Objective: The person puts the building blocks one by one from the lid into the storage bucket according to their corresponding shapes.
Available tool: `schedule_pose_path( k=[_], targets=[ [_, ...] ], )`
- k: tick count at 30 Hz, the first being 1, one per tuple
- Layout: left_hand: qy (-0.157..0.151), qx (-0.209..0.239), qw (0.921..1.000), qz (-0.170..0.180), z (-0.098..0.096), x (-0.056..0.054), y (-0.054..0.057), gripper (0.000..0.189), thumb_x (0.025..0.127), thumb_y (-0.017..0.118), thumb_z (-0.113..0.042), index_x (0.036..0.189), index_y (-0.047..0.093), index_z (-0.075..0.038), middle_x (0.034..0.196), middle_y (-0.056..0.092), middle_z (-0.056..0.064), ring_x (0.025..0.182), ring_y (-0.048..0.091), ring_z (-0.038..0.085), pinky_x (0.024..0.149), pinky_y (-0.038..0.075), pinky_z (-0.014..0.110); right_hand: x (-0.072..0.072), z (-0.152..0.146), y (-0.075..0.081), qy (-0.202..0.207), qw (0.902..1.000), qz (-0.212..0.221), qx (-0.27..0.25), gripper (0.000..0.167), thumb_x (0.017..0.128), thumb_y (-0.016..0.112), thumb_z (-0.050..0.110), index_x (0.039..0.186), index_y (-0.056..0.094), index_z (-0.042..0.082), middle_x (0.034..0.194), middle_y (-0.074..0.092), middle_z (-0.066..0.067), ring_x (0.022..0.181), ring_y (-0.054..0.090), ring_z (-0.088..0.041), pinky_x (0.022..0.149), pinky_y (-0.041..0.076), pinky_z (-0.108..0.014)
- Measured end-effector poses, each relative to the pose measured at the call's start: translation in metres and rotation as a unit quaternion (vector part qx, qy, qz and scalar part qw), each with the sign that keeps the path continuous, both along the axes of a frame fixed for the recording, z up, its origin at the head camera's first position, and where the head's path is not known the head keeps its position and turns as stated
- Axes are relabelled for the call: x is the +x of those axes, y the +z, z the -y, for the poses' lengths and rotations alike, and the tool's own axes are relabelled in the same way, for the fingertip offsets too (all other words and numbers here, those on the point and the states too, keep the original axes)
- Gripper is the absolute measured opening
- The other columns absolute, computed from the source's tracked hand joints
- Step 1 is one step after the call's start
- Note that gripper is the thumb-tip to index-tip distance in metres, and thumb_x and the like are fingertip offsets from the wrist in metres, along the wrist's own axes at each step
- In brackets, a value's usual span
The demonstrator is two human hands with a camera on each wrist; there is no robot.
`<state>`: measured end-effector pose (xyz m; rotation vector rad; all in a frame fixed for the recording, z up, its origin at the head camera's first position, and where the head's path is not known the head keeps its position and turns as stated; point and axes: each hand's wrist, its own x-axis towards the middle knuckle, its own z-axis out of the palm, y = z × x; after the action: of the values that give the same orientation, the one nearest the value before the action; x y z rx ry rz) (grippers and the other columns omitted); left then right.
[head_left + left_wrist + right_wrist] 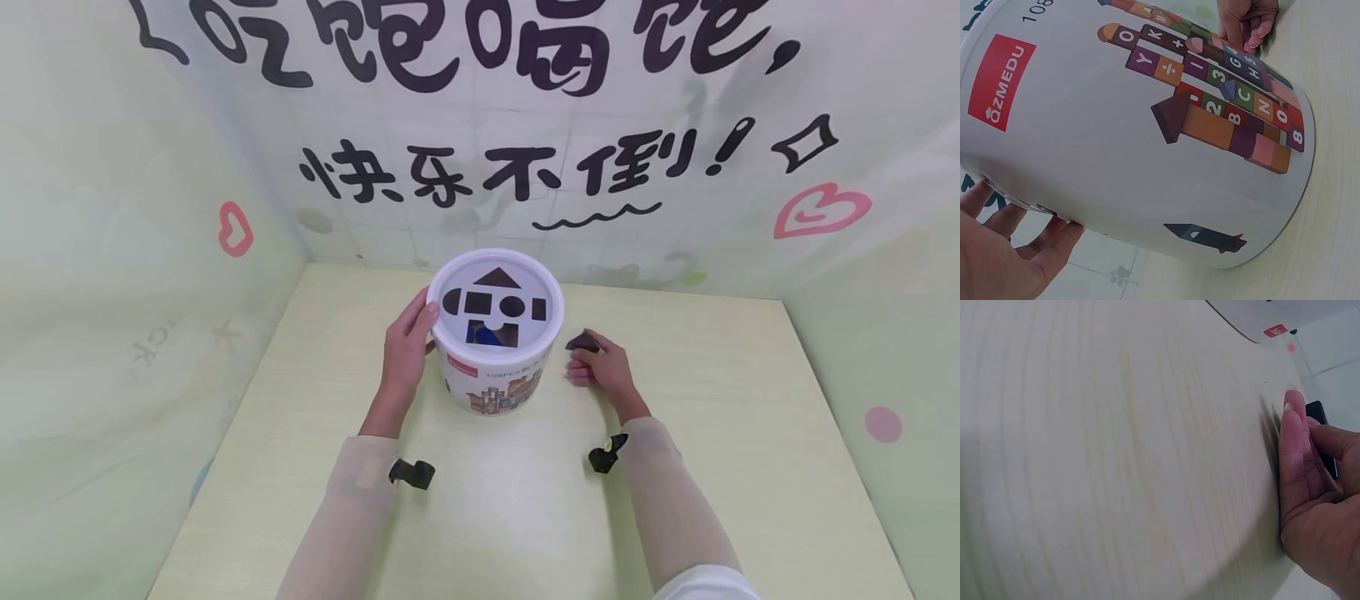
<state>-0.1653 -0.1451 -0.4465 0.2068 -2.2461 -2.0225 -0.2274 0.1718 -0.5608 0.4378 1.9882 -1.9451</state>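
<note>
A white toy-block bucket [491, 379] stands upright on the table, its lid [457, 271] cut with several shaped holes. Something blue shows through the front hole. My left hand [405, 350] holds the bucket's left side near the rim; in the left wrist view its fingers [1054, 247] bend against the wall. To the right of the bucket and apart from it, my right hand [603, 367] pinches a dark triangular block [582, 341] between thumb and forefinger. In the right wrist view, the hand [1316, 481] is low by the tabletop and partly hides the block [1315, 411].
The pale wood-grain table [720, 433] is enclosed by light printed sheets. Black lettering and a pink heart [822, 210] mark the sheet behind. Each wrist wears a black camera, one on the left [412, 473] and one on the right [603, 457].
</note>
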Motion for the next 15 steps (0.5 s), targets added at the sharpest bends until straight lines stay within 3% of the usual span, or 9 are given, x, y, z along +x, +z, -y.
schedule_pose_path(
  k=[15],
  targets=[
    [-0.010, -0.006, 0.9999, 0.001, 0.0050, 0.0005, 0.0004, 0.050, 0.095, 0.051, -0.056, 0.141, 0.049, -0.038, 0.144, 0.051, -0.010, 0.126, 0.053, 0.018, 0.096, 0.053, 0.046, 0.0078, 0.0036, 0.0056, -0.005, 1.0000, -0.005, 0.002, 0.054, 0.096, 0.060, 0.008, 0.147, 0.043, 0.011, 0.072, 0.070, -0.005, 0.059, 0.069, -0.014, 0.060, 0.061, -0.030]
  ],
)
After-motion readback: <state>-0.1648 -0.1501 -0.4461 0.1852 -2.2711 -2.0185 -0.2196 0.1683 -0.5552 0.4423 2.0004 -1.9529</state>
